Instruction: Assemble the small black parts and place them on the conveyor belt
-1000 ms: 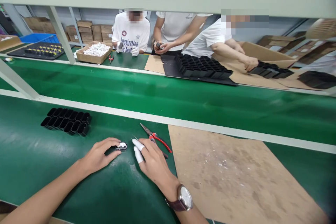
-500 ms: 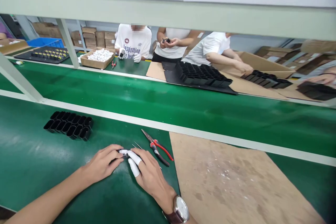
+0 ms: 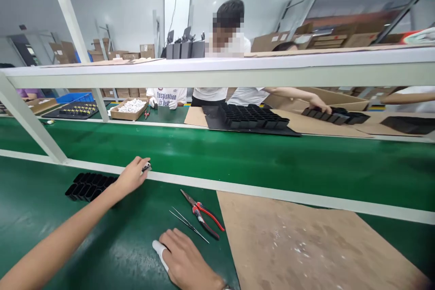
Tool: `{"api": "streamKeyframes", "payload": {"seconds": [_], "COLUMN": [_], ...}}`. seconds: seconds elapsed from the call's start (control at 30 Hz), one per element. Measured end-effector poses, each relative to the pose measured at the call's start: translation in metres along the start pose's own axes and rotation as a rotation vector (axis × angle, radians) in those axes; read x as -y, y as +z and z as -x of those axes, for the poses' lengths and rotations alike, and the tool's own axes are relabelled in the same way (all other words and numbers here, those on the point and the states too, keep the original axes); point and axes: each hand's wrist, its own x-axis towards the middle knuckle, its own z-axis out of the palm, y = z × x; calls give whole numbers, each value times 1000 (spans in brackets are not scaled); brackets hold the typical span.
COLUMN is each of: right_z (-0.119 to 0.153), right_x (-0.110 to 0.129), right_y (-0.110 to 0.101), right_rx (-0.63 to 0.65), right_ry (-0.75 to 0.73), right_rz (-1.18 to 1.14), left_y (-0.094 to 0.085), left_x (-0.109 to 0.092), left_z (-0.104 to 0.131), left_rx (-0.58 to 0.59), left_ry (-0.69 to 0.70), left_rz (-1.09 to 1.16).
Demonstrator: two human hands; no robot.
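L hand [image 3: 132,176] pinching small part [image 3: 147,166], R hand [image 3: 183,253] low & palm down

L hand is holding the small part btwn thumb & fingertips, grip narrow; part is showing wht & dk bits, up by the wht rail [image 3: 190,182] at the green belt's [image 3: 217,154] edge. R hand is keeping low over the green bench [image 3: 129,240], fingers curling loosely, a wht finger cot [image 3: 159,253] showing at its L edge. Underside's hidden, so can't tell if it's holding anything.

Tweezers [image 3: 189,225] are lying just beyond R hand, apart from it; red-&-blk pliers [image 3: 199,212] are lying beside them. Stained cardboard [image 3: 306,235] is covering bench to the R. Blk cups [image 3: 88,186] are standing in rows at L, forearm partly hiding them.

Across the belt: co-worker's hand [image 3: 321,104] is touching blk cases [image 3: 335,115] at R; a bigger blk block [image 3: 253,117] is sitting on a dk mat [image 3: 214,118] nr ctr; box of wht pcs [image 3: 127,115] is standing farther L.
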Motion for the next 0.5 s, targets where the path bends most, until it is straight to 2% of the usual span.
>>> {"api": "streamKeyframes", "payload": {"seconds": [0.1, 0.2, 0.3, 0.37, 0.5], "right_z": [3, 5, 6, 6, 6], "right_x": [-3, -9, -13, -12, -8], "right_y": [5, 10, 17, 19, 16], "right_rx": [37, 82, 98, 86, 61], "right_ry": [-15, -47, -52, -41, -31], "right_rz": [36, 66, 81, 87, 77], "left_y": [-2, -1, 2, 0, -21], "left_x": [27, 44, 49, 48, 40], "left_z": [-42, -62, -65, -62, -46], "left_rx": [22, 48, 48, 4, -145], "left_ry": [-165, -280, -315, -309, -246], "left_rz": [-68, -102, -97, -78, -19]}}
